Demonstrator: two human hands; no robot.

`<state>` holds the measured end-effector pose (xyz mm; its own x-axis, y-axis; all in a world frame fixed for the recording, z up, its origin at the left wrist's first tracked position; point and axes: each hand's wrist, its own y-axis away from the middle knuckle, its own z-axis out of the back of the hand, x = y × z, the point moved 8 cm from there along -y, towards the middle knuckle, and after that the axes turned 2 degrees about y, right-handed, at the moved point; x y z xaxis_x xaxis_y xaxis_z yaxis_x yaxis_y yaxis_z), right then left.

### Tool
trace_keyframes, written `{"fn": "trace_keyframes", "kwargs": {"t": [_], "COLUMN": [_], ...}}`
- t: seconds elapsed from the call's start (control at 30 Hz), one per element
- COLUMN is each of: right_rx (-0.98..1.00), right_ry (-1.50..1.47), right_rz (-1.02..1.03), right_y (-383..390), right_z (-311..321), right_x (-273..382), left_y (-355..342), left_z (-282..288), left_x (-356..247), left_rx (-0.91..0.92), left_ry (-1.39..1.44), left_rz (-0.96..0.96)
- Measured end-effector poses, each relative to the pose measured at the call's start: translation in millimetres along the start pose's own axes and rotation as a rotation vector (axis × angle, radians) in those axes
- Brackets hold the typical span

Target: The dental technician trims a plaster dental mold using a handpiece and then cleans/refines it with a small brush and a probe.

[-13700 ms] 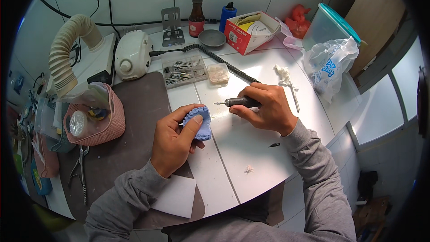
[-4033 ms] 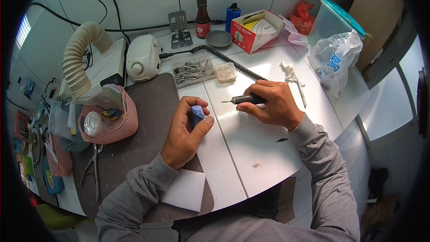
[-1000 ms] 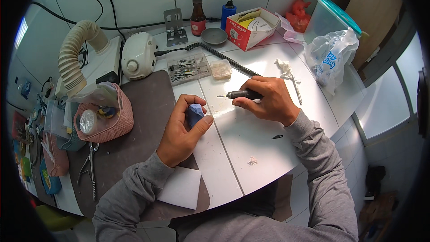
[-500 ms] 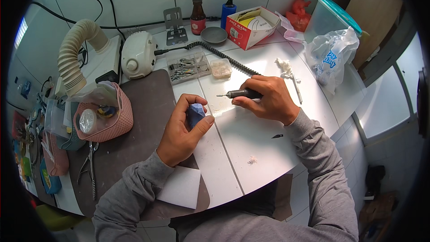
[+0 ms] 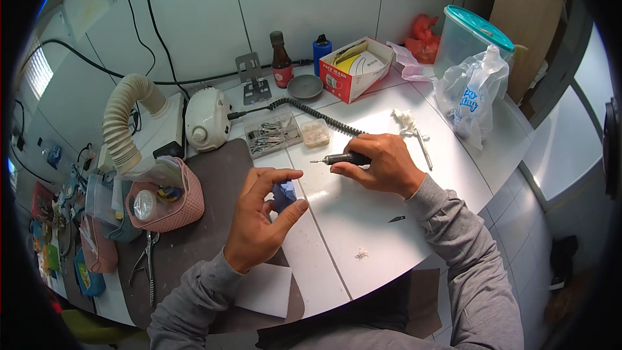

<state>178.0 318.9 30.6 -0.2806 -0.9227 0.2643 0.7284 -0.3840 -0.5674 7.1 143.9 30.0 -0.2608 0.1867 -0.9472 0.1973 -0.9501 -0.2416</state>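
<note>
Held in my left hand (image 5: 256, 217) is a small blue faceted block (image 5: 283, 196). My index finger and thumb are lifted apart beside it, while the other fingers, partly hidden, keep hold of it. My right hand (image 5: 390, 165) is closed around a dark rotary handpiece (image 5: 345, 159). A thin metal bit sticks out of its tip, pointing left toward the block without touching it. A coiled black cord (image 5: 322, 114) runs from near the right hand back to a white control box (image 5: 207, 120).
Behind the hands are a case of bits (image 5: 271, 135), a small clear tub (image 5: 315, 133) and a mask box (image 5: 354, 71). A small blade (image 5: 396, 219) and pale shavings (image 5: 361, 254) lie near the right forearm. Pliers (image 5: 146, 266) and a pink basket (image 5: 175, 217) stand left.
The view has tilted upward, so the table sits lower in it. My left index finger and thumb have spread away from the block. The right hand keeps its grip on the handpiece.
</note>
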Motion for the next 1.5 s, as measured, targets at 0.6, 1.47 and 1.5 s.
{"fn": "trace_keyframes", "kwargs": {"t": [0.6, 1.47, 1.5], "right_rx": [0.093, 0.131, 0.127], "right_ry": [-0.013, -0.037, -0.044], "right_rz": [-0.054, -0.074, -0.072], "right_y": [1, 2, 1], "right_z": [-8, -14, -12], "right_x": [-14, -16, -15], "left_y": [-10, -169, -168], "left_z": [58, 176, 179], "left_x": [19, 74, 72], "left_rx": [-0.022, -0.226, -0.233], "left_ry": [-1.27, -1.662, -1.675], "left_rz": [0.025, 0.478, 0.463]}}
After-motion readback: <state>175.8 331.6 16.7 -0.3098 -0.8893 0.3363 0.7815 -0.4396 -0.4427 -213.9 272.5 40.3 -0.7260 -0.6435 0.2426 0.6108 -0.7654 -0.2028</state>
